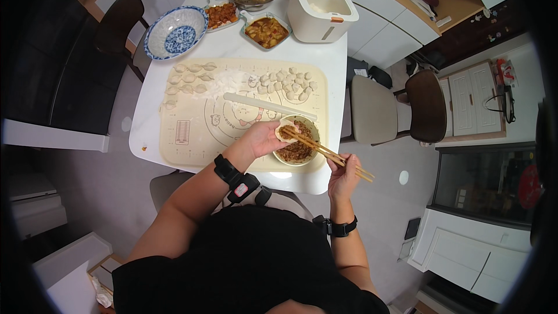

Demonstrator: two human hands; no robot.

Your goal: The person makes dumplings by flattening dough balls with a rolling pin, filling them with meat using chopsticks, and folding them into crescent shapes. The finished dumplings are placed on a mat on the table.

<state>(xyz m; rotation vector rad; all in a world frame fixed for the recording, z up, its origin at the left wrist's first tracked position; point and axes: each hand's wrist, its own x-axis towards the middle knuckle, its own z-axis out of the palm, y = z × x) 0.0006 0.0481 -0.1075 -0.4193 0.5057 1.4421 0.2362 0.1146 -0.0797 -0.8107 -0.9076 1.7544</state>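
Note:
My left hand (263, 138) holds a round dumpling wrapper (286, 131) over the left rim of a bowl (316, 157) of brown minced filling. A lump of filling lies in the middle of the wrapper. In my right hand (344, 176) is a pair of wooden chopsticks (324, 150), their tips touching that lump. The bowl stands at the near right corner of a cream dough mat (196, 117). Beyond it a pale rolling pin (270, 106) lies across the mat. Folded dumplings (188, 78) sit in rows at the far left, and small dough pieces (292, 82) cluster at the far right.
Behind the mat stand a blue-and-white bowl (150, 37), two dishes of cooked food (267, 32) (221, 14), a steel basin (253, 6) and a white rice bin (318, 30) with its lid up. A chair (375, 109) stands right of the table.

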